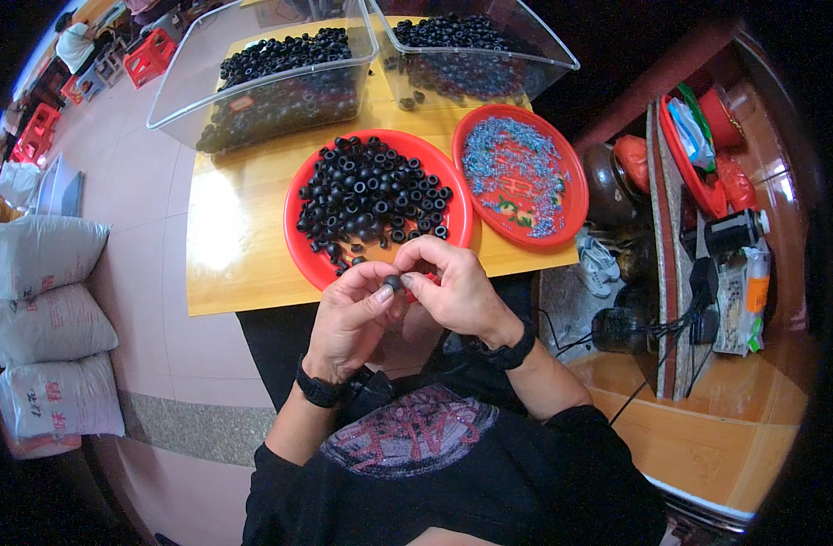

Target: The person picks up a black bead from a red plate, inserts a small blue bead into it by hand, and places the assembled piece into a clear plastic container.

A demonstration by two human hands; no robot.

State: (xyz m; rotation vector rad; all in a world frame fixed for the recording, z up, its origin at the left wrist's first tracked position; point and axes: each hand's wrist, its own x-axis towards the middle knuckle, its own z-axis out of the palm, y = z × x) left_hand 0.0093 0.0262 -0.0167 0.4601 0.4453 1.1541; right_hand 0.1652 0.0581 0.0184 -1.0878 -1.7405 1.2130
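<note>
Over the near rim of a red round plate (294, 238), my left hand (351, 314) pinches a small black round cap (394, 283) between thumb and fingers. My right hand (460, 289) meets it from the other side, its thumb and forefinger closed at the cap. Whether a smaller piece sits in the right fingertips cannot be made out. A pile of black hollow caps (366, 187) like the held one fills most of the plate below. To its right, a second red plate (573, 205) holds many tiny bluish clear pieces (512, 150).
Two clear plastic bins (175, 109) (562, 62) of black caps stand at the table's far side. The yellow table (239, 264) ends just before my body. White sacks (57, 323) are stacked at left. Shelving (667, 273) with cables and jars stands at right.
</note>
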